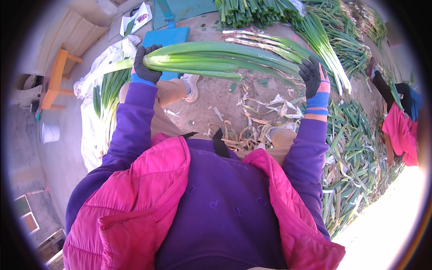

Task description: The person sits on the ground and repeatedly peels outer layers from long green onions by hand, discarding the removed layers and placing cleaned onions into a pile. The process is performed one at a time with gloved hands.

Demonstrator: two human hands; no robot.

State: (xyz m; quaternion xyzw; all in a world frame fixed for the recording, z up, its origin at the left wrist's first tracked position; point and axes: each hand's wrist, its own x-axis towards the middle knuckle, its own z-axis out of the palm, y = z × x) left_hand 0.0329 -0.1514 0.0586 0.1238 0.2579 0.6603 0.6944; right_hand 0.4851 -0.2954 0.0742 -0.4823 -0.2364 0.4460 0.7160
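Observation:
My left hand (146,65), in a black-coated glove with a blue cuff, grips a large green onion (195,59) where its leaves fan out. The pale stalk sticks out to the left of that hand, and the long green leaves arch across to the right. At their far end is my right hand (314,77), gloved alike, its fingers apart beside the leaf tips. Whether the fingers touch the tips is hard to see. Below the left hand, trimmed green onions (113,91) lie on white plastic sheeting (89,135).
A blue board (172,35) stands beyond the held onion. Bundled green onions (260,13) lie at the back, with untrimmed ones (260,40) nearer. Dry peelings (249,131) litter the floor, and leaf waste (354,158) heaps at right beside another person (400,130). An orange stool (54,79) stands left.

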